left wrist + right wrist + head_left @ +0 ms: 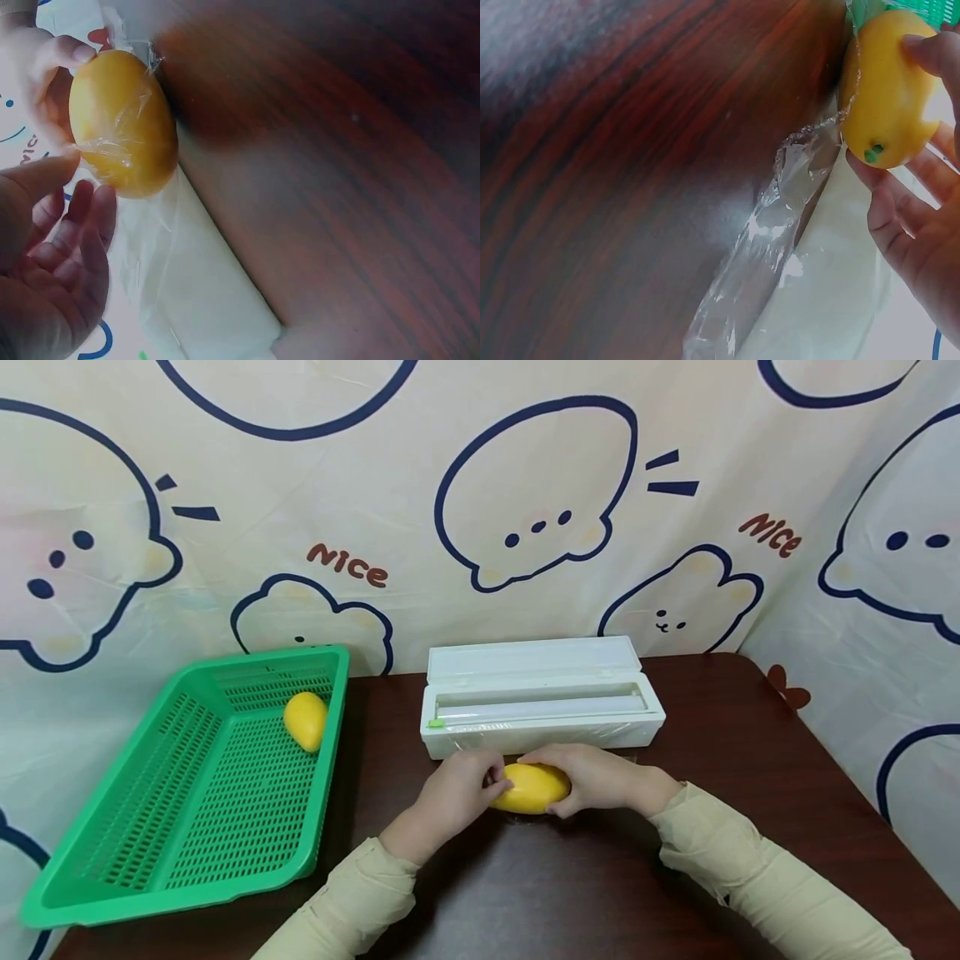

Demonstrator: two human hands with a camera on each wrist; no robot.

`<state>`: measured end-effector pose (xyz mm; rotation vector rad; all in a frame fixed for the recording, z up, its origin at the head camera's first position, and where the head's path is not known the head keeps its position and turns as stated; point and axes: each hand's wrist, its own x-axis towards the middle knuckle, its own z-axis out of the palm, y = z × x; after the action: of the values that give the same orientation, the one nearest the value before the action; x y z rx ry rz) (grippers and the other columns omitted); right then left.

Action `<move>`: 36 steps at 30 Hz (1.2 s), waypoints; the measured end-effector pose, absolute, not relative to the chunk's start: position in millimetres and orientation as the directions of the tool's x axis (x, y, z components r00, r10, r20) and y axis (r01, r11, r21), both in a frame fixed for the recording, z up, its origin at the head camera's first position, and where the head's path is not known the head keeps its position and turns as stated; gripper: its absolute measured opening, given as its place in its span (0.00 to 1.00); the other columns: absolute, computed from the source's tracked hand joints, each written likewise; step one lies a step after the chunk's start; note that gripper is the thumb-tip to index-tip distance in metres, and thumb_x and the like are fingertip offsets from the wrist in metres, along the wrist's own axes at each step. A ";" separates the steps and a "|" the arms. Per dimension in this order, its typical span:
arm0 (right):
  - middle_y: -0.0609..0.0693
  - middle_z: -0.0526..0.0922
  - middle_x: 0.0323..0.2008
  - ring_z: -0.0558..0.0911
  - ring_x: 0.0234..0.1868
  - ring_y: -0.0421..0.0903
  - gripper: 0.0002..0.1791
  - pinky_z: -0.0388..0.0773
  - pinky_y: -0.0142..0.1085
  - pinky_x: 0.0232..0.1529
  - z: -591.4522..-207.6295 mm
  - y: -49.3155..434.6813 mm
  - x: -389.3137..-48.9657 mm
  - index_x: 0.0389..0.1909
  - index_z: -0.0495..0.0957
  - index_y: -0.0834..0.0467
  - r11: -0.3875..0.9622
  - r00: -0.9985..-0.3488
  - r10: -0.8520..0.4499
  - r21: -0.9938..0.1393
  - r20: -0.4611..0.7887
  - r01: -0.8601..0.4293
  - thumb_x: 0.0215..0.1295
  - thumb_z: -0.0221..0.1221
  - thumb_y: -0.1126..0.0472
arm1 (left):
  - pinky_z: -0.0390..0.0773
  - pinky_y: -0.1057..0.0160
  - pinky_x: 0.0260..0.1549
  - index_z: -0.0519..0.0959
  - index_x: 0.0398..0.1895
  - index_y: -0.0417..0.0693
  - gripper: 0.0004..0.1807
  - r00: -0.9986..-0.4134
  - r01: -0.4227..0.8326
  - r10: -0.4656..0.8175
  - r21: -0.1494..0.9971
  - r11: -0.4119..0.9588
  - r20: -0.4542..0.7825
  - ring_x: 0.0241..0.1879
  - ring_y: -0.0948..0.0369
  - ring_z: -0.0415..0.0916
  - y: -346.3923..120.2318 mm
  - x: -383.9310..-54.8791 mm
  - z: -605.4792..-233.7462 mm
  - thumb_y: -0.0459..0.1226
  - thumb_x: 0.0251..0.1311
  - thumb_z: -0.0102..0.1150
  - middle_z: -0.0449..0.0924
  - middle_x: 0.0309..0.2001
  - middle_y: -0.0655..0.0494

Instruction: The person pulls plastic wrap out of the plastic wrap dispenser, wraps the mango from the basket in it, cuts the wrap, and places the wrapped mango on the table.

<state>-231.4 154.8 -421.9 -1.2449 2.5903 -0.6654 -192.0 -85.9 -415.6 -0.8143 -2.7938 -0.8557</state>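
Note:
A yellow mango [534, 788], partly covered by clear cling film [124, 150], is between both hands just in front of the film box. My right hand [600, 778] grips its right end, thumb on the near side and fingers on the far side. At the other end, my left hand [459, 789] pinches film at the mango's skin; the film creases fan out from the thumb tip in the left wrist view. A green stem stub [873, 153] shows in the right wrist view. Crumpled loose film [769, 225] trails from the mango beside the box.
Behind the hands stands a white cling film dispenser [543, 733], its lid raised and a roll inside. A green slotted basket [318, 810] on the left contains another yellow mango [305, 721]. The dark wooden table [600, 885] meets a printed cloth backdrop.

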 end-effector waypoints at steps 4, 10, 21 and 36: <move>0.48 0.80 0.60 0.77 0.54 0.45 0.36 0.75 0.44 0.58 -421.5 155.5 -230.7 0.66 0.76 0.58 0.557 -0.632 -0.775 -0.448 0.024 -0.700 0.54 0.74 0.59 | 0.79 0.64 0.33 0.82 0.31 0.45 0.06 -0.801 0.599 0.509 0.455 0.659 0.316 0.31 0.60 0.78 -84.9 -190.0 -418.8 0.31 0.59 0.73 0.81 0.31 0.56; 0.45 0.82 0.53 0.75 0.46 0.43 0.37 0.76 0.39 0.48 -418.5 159.1 -228.1 0.66 0.75 0.54 0.607 -0.663 -0.748 -0.407 -0.004 -0.682 0.54 0.75 0.55 | 0.82 0.62 0.38 0.87 0.36 0.43 0.03 -0.753 0.658 0.550 0.411 0.631 0.360 0.36 0.58 0.82 -84.0 -188.0 -422.5 0.31 0.60 0.72 0.83 0.36 0.54; 0.43 0.85 0.43 0.80 0.38 0.40 0.17 0.80 0.35 0.41 -397.3 202.5 -232.1 0.50 0.83 0.56 0.535 -0.616 -0.787 -0.484 0.011 -0.692 0.62 0.73 0.60 | 0.81 0.60 0.37 0.84 0.34 0.45 0.06 -0.769 0.639 0.542 0.417 0.646 0.338 0.34 0.57 0.80 -83.1 -189.8 -420.6 0.32 0.58 0.74 0.81 0.35 0.55; 0.40 0.84 0.34 0.82 0.36 0.37 0.14 0.81 0.34 0.37 -416.7 269.0 -227.1 0.33 0.87 0.52 0.610 -0.614 -0.788 -0.203 -0.052 -0.766 0.55 0.71 0.75 | 0.81 0.56 0.41 0.84 0.40 0.44 0.07 -0.791 0.610 0.546 0.423 0.670 0.276 0.38 0.56 0.81 -79.6 -191.9 -416.5 0.33 0.60 0.73 0.83 0.40 0.53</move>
<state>-227.1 269.0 -416.7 -1.3079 2.6955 -0.2421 -191.9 -79.6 -416.5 -0.9573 -2.7539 -0.7678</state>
